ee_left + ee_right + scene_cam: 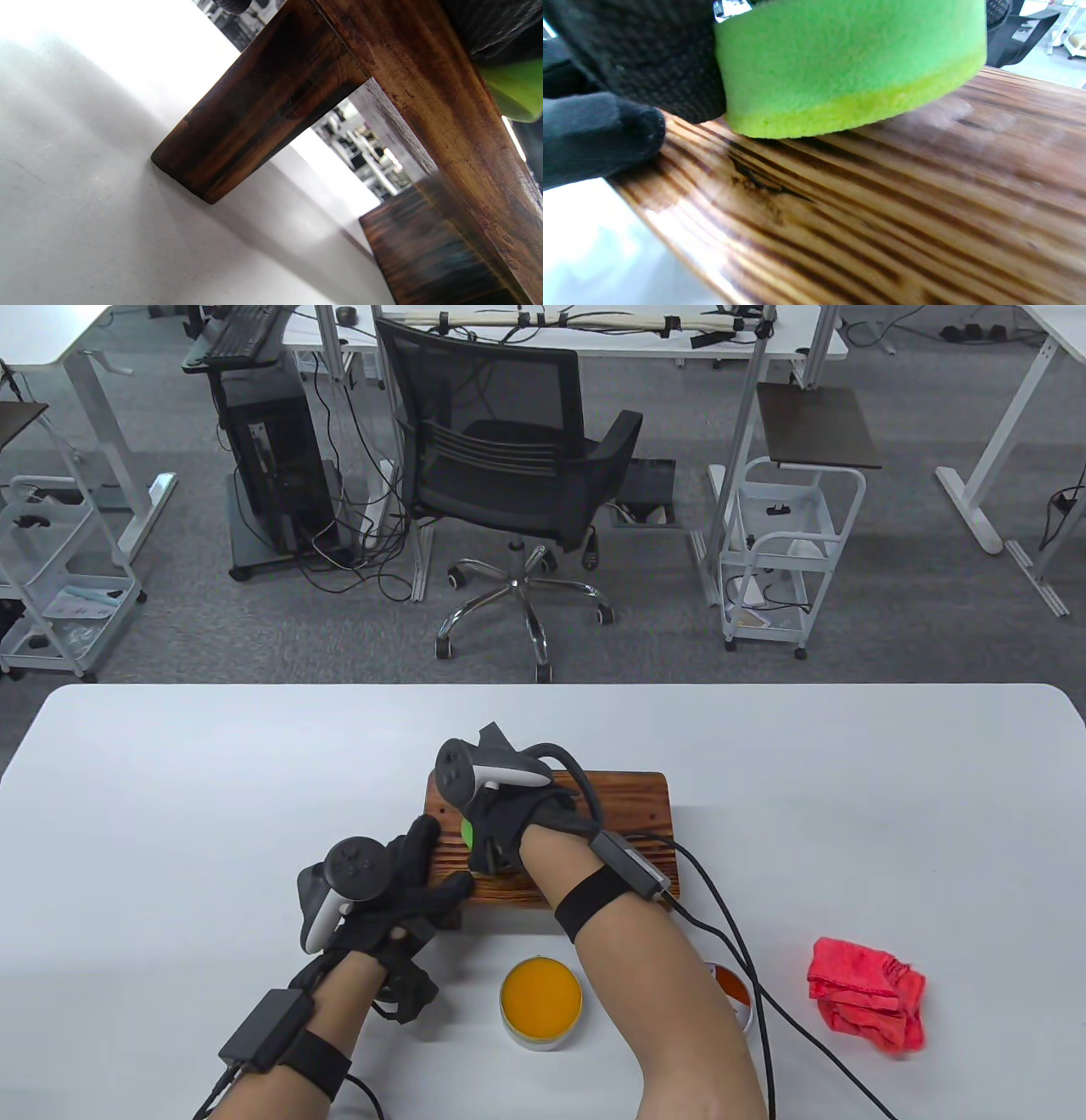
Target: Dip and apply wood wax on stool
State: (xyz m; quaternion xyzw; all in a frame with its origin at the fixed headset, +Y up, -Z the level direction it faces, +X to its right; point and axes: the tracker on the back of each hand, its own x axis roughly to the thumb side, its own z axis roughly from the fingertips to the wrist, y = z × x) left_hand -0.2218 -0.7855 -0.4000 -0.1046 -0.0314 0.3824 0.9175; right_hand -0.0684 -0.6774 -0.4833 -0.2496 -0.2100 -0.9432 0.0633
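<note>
We were in the applying step. Our right hand (496, 823) gripped a green sponge applicator (848, 67) and pressed its yellow underside onto the top of the wooden stool (594, 831), near the stool's left end. Our left hand (399, 891) steadied that same end, fingers spread over the corner and front edge, not curled around anything as far as the table view let us judge. The stool stood on the white tabletop (212, 780), with the open tin of orange wood wax (540, 999) just in front of it; what looked like the tin's lid (734, 993) and a red cloth (865, 994) lay to the tin's right. The stool's left end gleamed. Next, we judged, the sponge should sweep rightward along the grain, then return to the tin for more wax.
</note>
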